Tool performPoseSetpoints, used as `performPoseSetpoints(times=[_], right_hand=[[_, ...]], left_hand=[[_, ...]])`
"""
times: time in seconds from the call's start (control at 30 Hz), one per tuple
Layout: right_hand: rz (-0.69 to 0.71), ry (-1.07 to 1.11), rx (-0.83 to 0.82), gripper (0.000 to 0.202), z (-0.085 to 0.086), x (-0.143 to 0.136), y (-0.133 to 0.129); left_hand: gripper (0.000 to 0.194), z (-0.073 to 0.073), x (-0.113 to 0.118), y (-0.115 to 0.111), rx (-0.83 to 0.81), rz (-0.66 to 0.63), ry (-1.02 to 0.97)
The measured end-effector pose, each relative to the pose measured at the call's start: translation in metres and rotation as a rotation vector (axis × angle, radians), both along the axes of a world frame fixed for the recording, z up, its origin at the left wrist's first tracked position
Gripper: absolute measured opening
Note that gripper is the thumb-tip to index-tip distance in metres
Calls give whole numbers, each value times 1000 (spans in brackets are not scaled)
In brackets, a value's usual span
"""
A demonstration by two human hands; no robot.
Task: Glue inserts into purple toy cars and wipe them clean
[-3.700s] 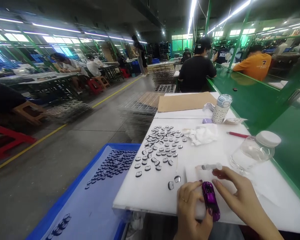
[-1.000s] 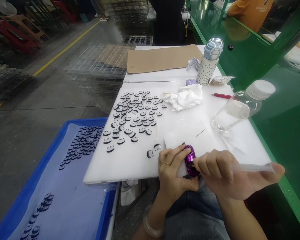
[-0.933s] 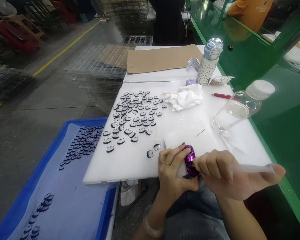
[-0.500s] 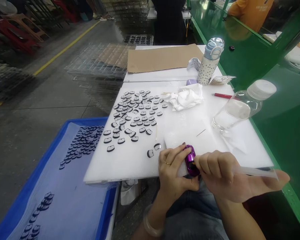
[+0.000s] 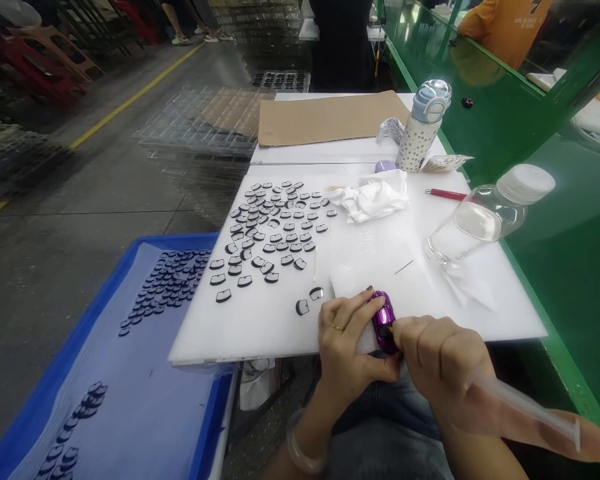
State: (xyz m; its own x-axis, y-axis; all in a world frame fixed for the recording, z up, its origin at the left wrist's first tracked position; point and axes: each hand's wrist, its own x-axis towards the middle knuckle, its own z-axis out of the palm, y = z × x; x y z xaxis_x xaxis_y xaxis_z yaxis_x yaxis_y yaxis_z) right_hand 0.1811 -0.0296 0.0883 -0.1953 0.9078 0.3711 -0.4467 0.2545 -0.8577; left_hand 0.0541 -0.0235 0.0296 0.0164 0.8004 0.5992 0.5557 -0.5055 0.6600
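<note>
My left hand (image 5: 347,340) has its fingers and thumb around a shiny purple toy car body (image 5: 384,320) at the front edge of the white foam board (image 5: 270,327). From the right, my right hand (image 5: 445,360) is closed on a translucent syringe-like tube (image 5: 525,403), whose near end sticks out towards the lower right. Its tip side meets the dark rear part of the purple body; the exact contact is hidden by fingers. Several small dark-edged clear pieces (image 5: 269,248) lie scattered on the board, two of them near my left hand.
A clear bottle (image 5: 485,217), red pen (image 5: 446,194), crumpled tissue (image 5: 375,197) and dotted flask (image 5: 423,127) stand or lie at the right and back. Cardboard (image 5: 330,120) lies behind. A blue tray (image 5: 130,400) with more pieces is at lower left. People are beyond.
My right hand has tipped, with the rear end of the tube swinging down and to the right. My left hand still holds the purple body. The view has shifted slightly.
</note>
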Motion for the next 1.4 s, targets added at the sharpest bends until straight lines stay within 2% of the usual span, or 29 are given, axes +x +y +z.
performPoseSetpoints(times=[0.1, 0.37, 0.5, 0.77, 0.87, 0.97, 1.07, 1.17, 1.27, 1.33, 1.37, 1.4], right_hand=[[-31, 117, 47, 58, -1, -1, -3], [-178, 53, 37, 59, 2, -2, -6], [-233, -73, 63, 60, 1, -1, -11], [-263, -294, 62, 63, -14, -2, -18], [-285, -349, 87, 61, -10, -5, -19], [-245, -363, 137, 60, 5, -1, -20], [-219, -385, 124, 59, 26, 8, -9], [-244, -400, 88, 56, 37, 10, 18], [-163, -482, 64, 54, 34, 6, 45], [-138, -557, 58, 47, 28, 6, 51], [-207, -553, 78, 42, 24, 9, 50], [-344, -520, 106, 37, 21, 13, 46]], left_hand=[[50, 0, 1, 0, -4, 14, 17], [47, 4, 4, 0, -2, 42, 27], [47, 4, 3, 0, -3, 34, 25], [46, 4, 3, 1, 10, 32, 9], [46, 3, 3, 1, 7, 36, 9], [46, 3, 3, 1, 19, 24, 6], [46, 3, 3, 1, 17, 17, -3], [47, 2, 3, 1, 15, 14, -1], [49, 1, 3, 1, 43, 18, 5], [50, 1, 2, 1, 43, 17, 10], [50, 0, 2, 1, 40, 14, 13], [49, 0, 3, 1, 38, 14, 14]])
